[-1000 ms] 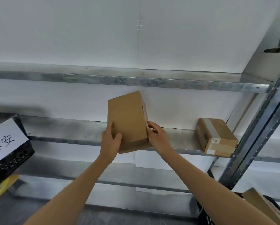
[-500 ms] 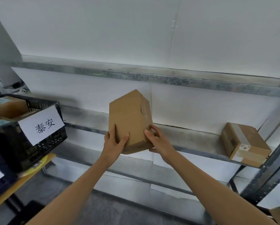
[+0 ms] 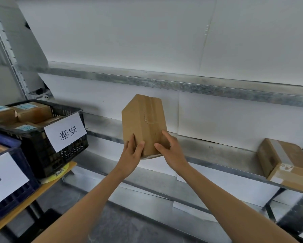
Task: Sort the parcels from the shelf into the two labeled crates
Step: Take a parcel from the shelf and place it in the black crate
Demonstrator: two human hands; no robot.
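Note:
A brown cardboard parcel (image 3: 142, 120) stands on end in the air in front of the metal shelf (image 3: 208, 155), its taped seam facing me. My left hand (image 3: 132, 151) grips its lower left side and my right hand (image 3: 170, 149) grips its lower right side. A black crate (image 3: 42, 148) with a white paper label holds several parcels at the left. In front of it, a blue crate (image 3: 12, 192) with its own white label is cut off by the frame edge. Another taped parcel (image 3: 285, 163) lies on the shelf at the far right.
The crates stand on a yellow-edged table (image 3: 33, 192) at the left. A higher shelf rail (image 3: 182, 85) runs across above the parcel, and a lower shelf level (image 3: 138, 195) lies below my arms. A perforated metal upright (image 3: 8, 55) rises at the left.
My view has swung left, bringing both crates further into view. The parcel has turned in my hands so its taped seam now faces me; both hands keep hold of it.

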